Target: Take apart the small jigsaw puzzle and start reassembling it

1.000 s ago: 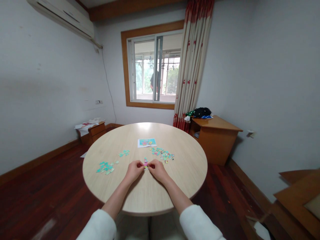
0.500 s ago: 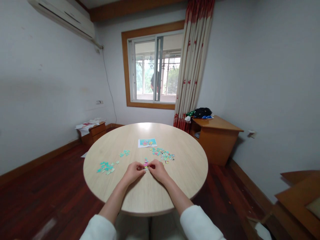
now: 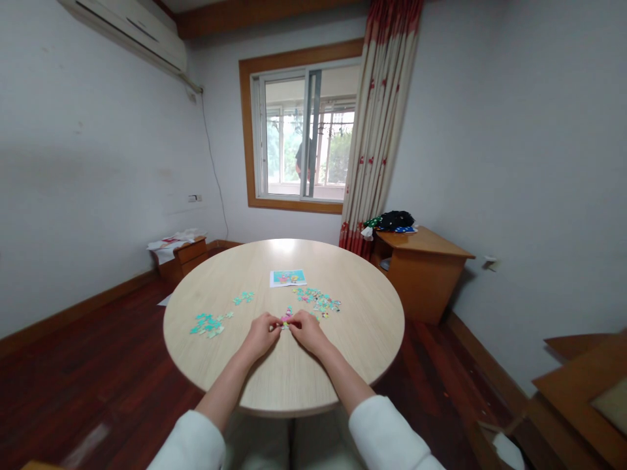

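Note:
Over the near middle of a round wooden table [image 3: 337, 372], both my hands meet at a few joined jigsaw puzzle pieces [image 3: 287, 318], pink, teal and yellow-green. My left hand [image 3: 264, 333] pinches their left side between thumb and fingers. From the right, my right hand [image 3: 304, 328] is closed on the same pieces, its fingertips nearly touching the left ones. My fingers cover part of the pieces. Beyond them lies a picture card [image 3: 288, 278] with pink and yellow figures on teal.
Loose teal pieces [image 3: 209, 324] lie at the left, with a smaller teal group [image 3: 243, 298] nearer the middle. A mixed-colour pile [image 3: 319, 300] spreads right of my hands. A wooden cabinet [image 3: 416, 274] bearing clothes stands behind the table at the right.
The pink-and-teal part of the joined pieces has tilted slightly to the right. Both hands stay pinched around the pieces, almost in place; the view has shifted a little.

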{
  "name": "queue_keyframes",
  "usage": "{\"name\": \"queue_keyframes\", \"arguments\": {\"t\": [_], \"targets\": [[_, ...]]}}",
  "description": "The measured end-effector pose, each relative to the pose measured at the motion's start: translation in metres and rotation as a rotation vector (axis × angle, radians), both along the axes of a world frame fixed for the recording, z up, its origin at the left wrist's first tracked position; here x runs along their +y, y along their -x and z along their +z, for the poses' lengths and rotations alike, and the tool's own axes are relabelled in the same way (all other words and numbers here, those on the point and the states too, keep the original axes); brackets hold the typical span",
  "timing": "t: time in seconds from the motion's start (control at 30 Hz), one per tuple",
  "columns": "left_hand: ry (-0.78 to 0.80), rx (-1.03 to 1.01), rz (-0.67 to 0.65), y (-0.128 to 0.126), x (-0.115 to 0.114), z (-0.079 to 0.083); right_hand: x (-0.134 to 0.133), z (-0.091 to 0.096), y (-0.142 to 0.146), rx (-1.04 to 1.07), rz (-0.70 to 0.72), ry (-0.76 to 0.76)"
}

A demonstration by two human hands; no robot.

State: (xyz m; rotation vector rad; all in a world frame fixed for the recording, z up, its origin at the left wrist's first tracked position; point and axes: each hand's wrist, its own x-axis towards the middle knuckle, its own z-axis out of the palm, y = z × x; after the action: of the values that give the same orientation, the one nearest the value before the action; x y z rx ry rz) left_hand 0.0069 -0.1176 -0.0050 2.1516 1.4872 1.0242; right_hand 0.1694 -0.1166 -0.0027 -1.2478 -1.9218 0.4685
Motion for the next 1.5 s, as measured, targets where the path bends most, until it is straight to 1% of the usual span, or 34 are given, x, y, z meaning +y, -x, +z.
{"name": "queue_keyframes", "arguments": {"t": [0.13, 0.3, 0.5, 0.6, 0.7, 0.9, 0.97, 1.03, 1.13, 1.23, 1.3, 1.4, 1.5], "targets": [[-0.029, 0.045, -0.002, -0.001, -0.001, -0.001, 0.000, -0.001, 0.000, -0.008, 0.009, -0.006], [-0.074, 0.158, 0.010, -0.003, -0.004, 0.000, 0.003, -0.003, 0.000, 0.013, 0.007, 0.010], [-0.082, 0.327, 0.050, -0.008, -0.008, 0.007, 0.002, -0.002, 0.000, 0.019, 0.001, 0.021], [-0.088, 0.370, 0.061, -0.010, -0.010, 0.010, 0.003, -0.002, 0.000, 0.017, 0.006, 0.021], [-0.096, 0.383, 0.051, -0.009, -0.010, 0.010, 0.003, -0.002, 0.000, 0.016, 0.014, 0.013], [-0.160, 0.301, 0.029, -0.007, -0.009, 0.005, 0.004, -0.005, 0.000, 0.033, 0.010, 0.002], [-0.157, 0.318, 0.025, -0.008, -0.009, 0.004, 0.005, -0.006, 0.000, 0.033, 0.016, 0.001], [-0.118, 0.348, 0.035, -0.009, -0.010, 0.006, 0.005, -0.007, 0.000, 0.037, 0.027, 0.007], [-0.058, 0.380, 0.054, -0.010, -0.011, 0.012, 0.005, -0.007, -0.001, 0.060, 0.042, 0.026], [-0.040, 0.413, 0.075, -0.012, -0.014, 0.018, 0.005, -0.005, -0.001, 0.075, 0.045, 0.039], [-0.038, 0.440, 0.087, -0.013, -0.015, 0.020, 0.004, -0.004, -0.001, 0.069, 0.040, 0.044], [-0.052, 0.475, 0.087, -0.014, -0.016, 0.020, 0.003, -0.003, -0.001, 0.055, 0.025, 0.041], [-0.113, 0.490, 0.024, -0.016, -0.016, 0.016, 0.002, -0.002, -0.001, 0.034, 0.021, 0.022]]}}
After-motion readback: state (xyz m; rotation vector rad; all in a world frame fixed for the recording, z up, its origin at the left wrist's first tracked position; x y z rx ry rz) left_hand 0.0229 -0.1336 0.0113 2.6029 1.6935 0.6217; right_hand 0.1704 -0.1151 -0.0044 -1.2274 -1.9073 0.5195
